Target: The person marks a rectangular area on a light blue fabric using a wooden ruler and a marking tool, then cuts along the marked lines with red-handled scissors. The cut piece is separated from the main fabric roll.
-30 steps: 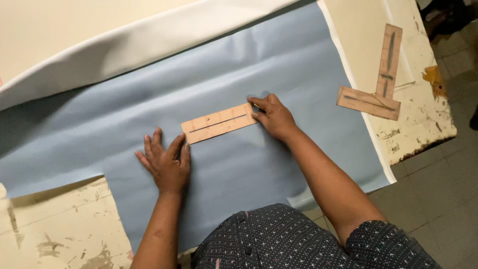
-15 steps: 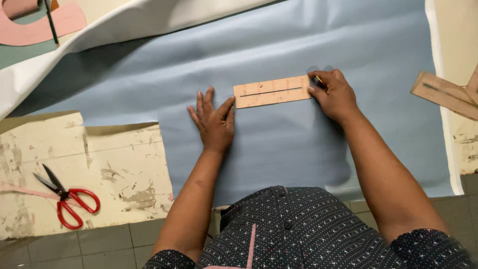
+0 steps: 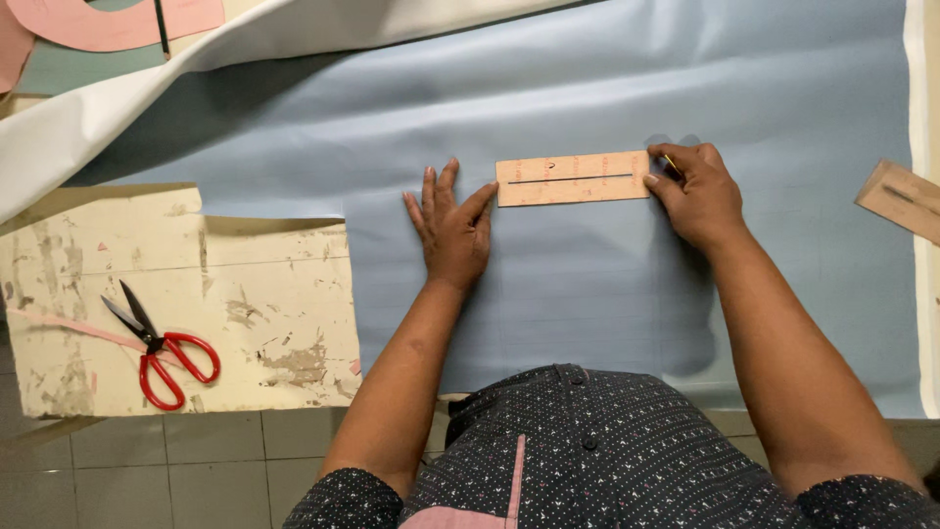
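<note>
A narrow tan cardboard template (image 3: 573, 178) with a slot along its middle lies flat on a wide sheet of pale blue material (image 3: 607, 88). My left hand (image 3: 452, 227) rests palm down on the blue sheet, fingers spread, its thumb touching the template's left end. My right hand (image 3: 697, 194) is closed around a small pen or marker (image 3: 670, 164), whose tip sits at the template's right end.
Red-handled scissors (image 3: 157, 348) lie on the worn cream tabletop (image 3: 255, 294) at the left. Another tan template (image 3: 903, 199) lies at the right edge. A pink curved pattern piece (image 3: 108, 22) sits at the top left beyond a white fold of material (image 3: 137, 98).
The view has shifted left, so the scissors and pink piece came into sight. Both hands and the template keep the same arrangement on the blue sheet.
</note>
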Demonstrator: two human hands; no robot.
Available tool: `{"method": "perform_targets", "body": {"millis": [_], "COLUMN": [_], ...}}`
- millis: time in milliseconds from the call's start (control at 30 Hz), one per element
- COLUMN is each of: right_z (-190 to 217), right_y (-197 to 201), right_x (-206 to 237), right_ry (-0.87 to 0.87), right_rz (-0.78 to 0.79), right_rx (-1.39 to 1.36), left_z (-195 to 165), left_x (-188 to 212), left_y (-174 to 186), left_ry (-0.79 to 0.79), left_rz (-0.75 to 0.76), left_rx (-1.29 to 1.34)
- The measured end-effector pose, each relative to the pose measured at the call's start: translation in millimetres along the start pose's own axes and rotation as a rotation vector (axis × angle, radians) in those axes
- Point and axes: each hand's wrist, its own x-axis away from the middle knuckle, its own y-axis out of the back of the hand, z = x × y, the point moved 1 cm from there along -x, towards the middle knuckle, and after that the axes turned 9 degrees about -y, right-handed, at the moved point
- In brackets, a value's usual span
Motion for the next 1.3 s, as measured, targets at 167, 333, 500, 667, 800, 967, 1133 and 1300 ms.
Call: {"method": "perform_targets", "body": {"millis": [167,333,500,667,800,967,1133,1300], "right_z": [0,3,5,7,9,14,18,13], "right_y": [0,2,5,6,6,7,8,4], "right_x": [1,1,2,2,3,6,8,7], "right_ry": [0.018,-0.001,0.018,0.007,-0.024,-0.002,-0.043,0.016], "right_rz": [0.002,0.013,0.012,0.006,0.023,0.007,0.027,0.024], "right_rx": [0.0,0.011,0.018,0.03,0.05,0.032,0.042,0.048], "left_z": [-2,-3,-2,0,0,-1,-5,-7], "left_x": [0,-3,-2,-1,-2,-3,-4,-5], "left_y": [3,3,1,-1,-1,1,6,-5], "left_ry": [0.009,0.036,0.02,0.021,0.023,0.03,0.026,-0.015], "left_rz": [-0.011,-0.013,-0.027,-0.03,-0.017,-0.003,-0.006,0.014], "left_rx": [0.005,0.006,0.003,0.001,-0.008,-0.003,0.004,-0.077]}}
